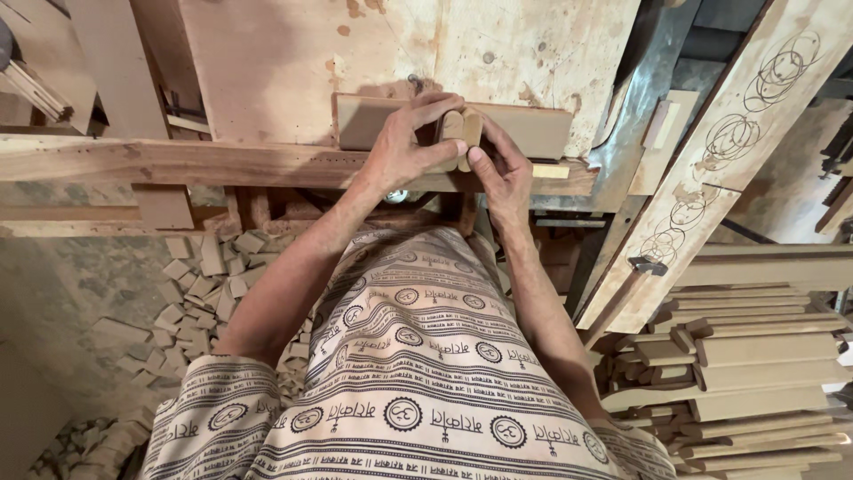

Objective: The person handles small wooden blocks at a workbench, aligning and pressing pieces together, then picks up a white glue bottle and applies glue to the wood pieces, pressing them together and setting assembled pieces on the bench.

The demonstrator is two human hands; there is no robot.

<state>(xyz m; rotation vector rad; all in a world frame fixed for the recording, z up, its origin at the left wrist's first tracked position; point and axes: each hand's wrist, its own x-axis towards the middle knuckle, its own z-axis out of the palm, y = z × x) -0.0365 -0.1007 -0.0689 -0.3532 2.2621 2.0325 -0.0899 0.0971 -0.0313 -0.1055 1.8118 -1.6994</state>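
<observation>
Both my hands meet at a small wooden block [462, 127] with rounded corners, held on edge at the front of a worn plywood workbench [293, 53]. My left hand [404, 147] wraps it from the left, thumb across its face. From the right, my right hand [502, 169] pinches the same block with thumb and fingers. Just behind the block lies a flat rectangular board [533, 129]. A wooden rail [178, 163] runs along the bench's front edge under my wrists.
Several small wood offcuts [191, 284] litter the floor at the left. A stack of long wooden strips [755, 364] lies at the right, with a hammer [626, 293] leaning there. A slanted plank [729, 151] marked with drawn circles stands at the upper right.
</observation>
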